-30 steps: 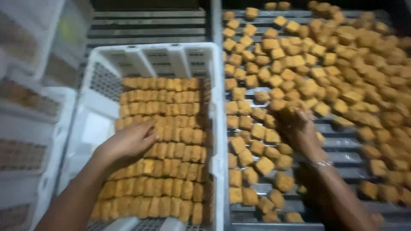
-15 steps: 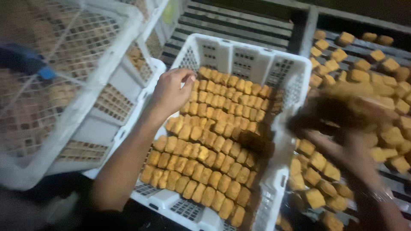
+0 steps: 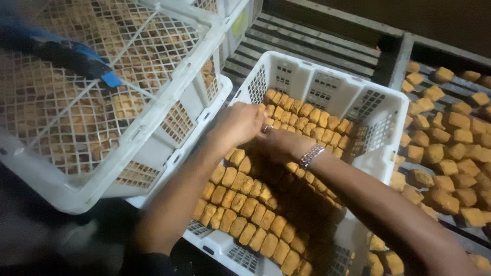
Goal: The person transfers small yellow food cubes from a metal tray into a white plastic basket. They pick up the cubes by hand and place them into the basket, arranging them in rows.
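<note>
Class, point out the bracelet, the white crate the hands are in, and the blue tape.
bracelet (image 3: 312, 156), head view, on the band at the wrist.
white crate (image 3: 353, 87), head view, far rim.
blue tape (image 3: 110, 80), head view, its end.

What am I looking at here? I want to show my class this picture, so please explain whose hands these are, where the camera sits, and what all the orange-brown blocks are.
The camera sits on a person's head, looking down at their own two bare hands. The left hand and right hand meet over a white plastic crate filled with neat rows of orange-brown cubes, touching the rows. What the fingers grip is hidden. More loose cubes lie scattered on a slatted rack to the right. Stacked white crates holding similar cubes stand on the left.
</note>
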